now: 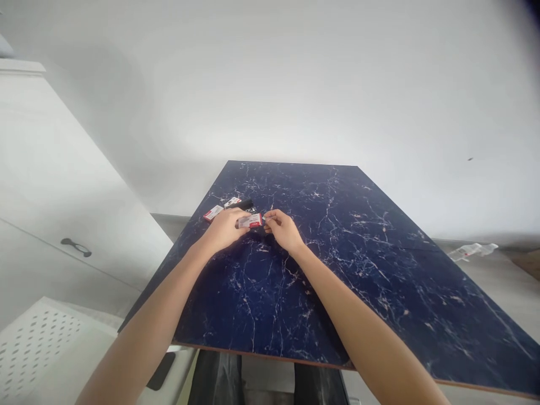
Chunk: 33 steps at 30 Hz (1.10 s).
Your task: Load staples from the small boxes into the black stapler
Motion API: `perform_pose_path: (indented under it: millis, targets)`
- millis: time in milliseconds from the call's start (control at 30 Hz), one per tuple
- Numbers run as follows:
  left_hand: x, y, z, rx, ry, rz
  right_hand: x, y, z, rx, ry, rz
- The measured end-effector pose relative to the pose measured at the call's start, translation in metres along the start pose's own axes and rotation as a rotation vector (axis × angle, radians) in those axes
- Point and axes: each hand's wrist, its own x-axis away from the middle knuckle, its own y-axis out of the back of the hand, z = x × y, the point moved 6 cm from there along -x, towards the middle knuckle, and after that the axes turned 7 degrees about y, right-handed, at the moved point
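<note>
Fingers, head view — left hand (228,228): thumb below and fingertips above, gripping the left part of a small red-and-white box (251,221). Right hand (283,229): thumb and forefinger bent close together at the box's right end; whether they pinch the box itself or some small pale piece there cannot be told.

Box, one: printed in red and white, held between the two hands over the left part of the table, long side running left to right.

Table (337,270): dark blue top with white marble-like veining and a brownish front edge.

Further items, beside the left hand: a second red-and-white box (213,212), to its left; a white packet with red and dark print (232,201), behind it; a black object (243,203), elongated, near the packet — its kind unclear.

Surroundings: pale wall (295,84) behind the table; white cabinet (76,185) with a dark handle (76,247) at left; crumpled clear plastic (473,251) past the table's right edge; dark trousers (215,378) below the front edge.
</note>
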Motion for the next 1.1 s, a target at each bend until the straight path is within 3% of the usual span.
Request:
perform_pose_path:
  millis: [167, 500, 833, 1100]
  targets:
    - [-0.001, 0.002, -0.003, -0.078, -0.022, -0.060, 0.001, 0.002, 0.004, -0.048, 0.001, -0.064]
    - [0.003, -0.007, -0.012, -0.170, -0.132, -0.076, 0.008, 0.017, 0.030, 0.272, 0.054, -0.062]
    - [0.006, -0.021, -0.024, -0.290, -0.222, -0.078, 0.012, 0.021, 0.044, 0.427, 0.071, -0.043]
    - [0.008, -0.021, -0.028, -0.248, -0.131, -0.127, 0.020, 0.021, 0.061, 0.503, 0.184, -0.032]
